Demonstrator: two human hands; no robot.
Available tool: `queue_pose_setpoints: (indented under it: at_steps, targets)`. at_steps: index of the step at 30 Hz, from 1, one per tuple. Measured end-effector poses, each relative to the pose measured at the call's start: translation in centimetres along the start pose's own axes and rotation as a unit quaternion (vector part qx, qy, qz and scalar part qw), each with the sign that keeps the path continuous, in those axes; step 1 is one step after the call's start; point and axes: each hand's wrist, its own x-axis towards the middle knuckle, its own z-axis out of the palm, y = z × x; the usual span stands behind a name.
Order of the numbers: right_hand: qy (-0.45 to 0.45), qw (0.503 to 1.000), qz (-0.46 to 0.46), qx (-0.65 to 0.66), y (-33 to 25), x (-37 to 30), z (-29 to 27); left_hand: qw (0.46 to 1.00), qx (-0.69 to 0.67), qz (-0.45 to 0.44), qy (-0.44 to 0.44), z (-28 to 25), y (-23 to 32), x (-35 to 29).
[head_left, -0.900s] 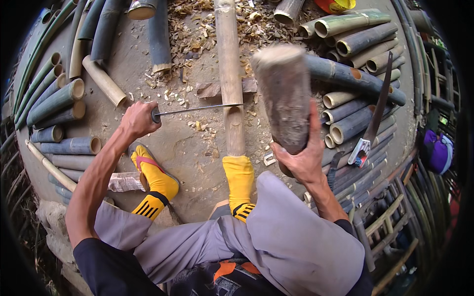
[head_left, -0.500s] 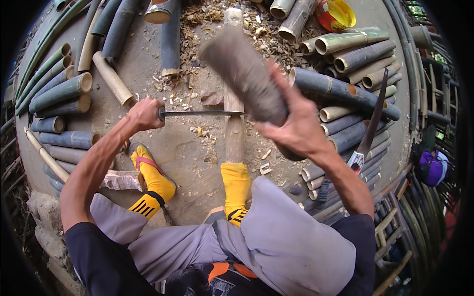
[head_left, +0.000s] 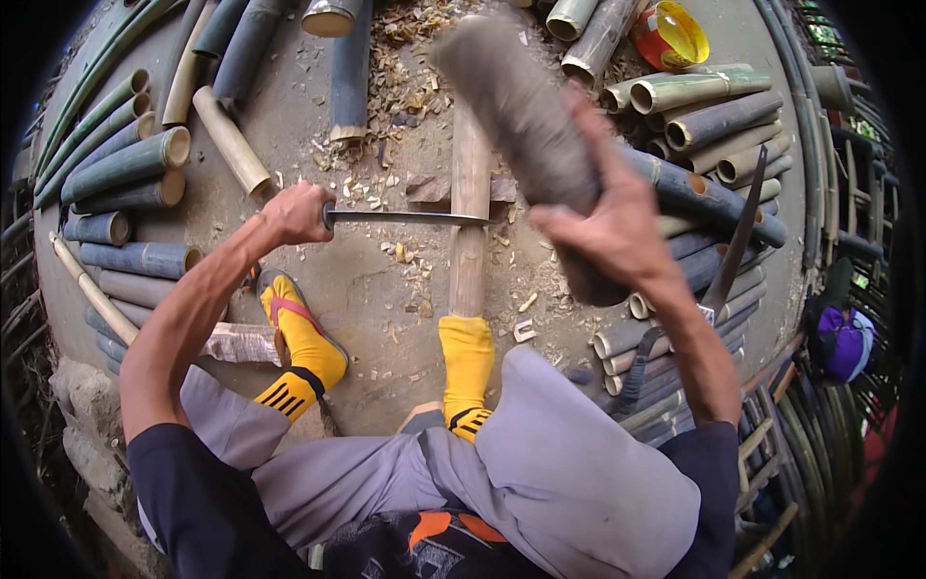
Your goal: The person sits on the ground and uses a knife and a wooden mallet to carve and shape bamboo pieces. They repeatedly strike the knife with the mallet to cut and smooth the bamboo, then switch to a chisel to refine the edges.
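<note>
My left hand (head_left: 297, 213) is closed round the handle of a long knife (head_left: 400, 216). Its blade lies crosswise over a pale bamboo pole (head_left: 470, 174), with the tip just past the pole's right side. My right hand (head_left: 617, 217) grips a thick, rough wooden block (head_left: 531, 111), smeared by motion, above and to the right of the blade. Under the pole sits a piece of wood (head_left: 429, 188). My foot in a yellow sock (head_left: 466, 352) rests against the pole's near end.
Cut bamboo tubes (head_left: 125, 174) lie stacked on the left, with more tubes (head_left: 723, 121) on the right. A handsaw (head_left: 741, 232) leans over the right stack. Wood chips (head_left: 410, 87) litter the ground. At the back right lies a red and yellow container (head_left: 672, 37).
The block in my right hand has moved somewhat to the right. My left hand keeps the knife across the pole. The whole view has shifted slightly.
</note>
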Motion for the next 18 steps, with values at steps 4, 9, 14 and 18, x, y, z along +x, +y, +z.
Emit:
queue_pose_setpoints:
  at_steps: [4, 9, 14, 18]
  targets:
    - [0.137, 0.987, -0.082, 0.001, -2.5, 0.8, -2.7, 0.999, -0.002, -0.02, -0.039, -0.9, 1.4, 0.1]
    - [0.157, 0.978, 0.007, 0.14, 1.0, -4.5, 4.9, 1.0, -0.005, -0.003, -0.021, -0.9, 1.4, 0.4]
    - [-0.185, 0.976, 0.118, -0.007, 2.2, -3.3, 3.8, 1.0, 0.004, -0.002, 0.009, 0.4, 0.2, 0.0]
    - [0.02, 0.998, -0.052, 0.044, -2.4, 0.4, -1.2, 0.999, 0.0, -0.022, -0.034, -0.3, 0.6, 0.1]
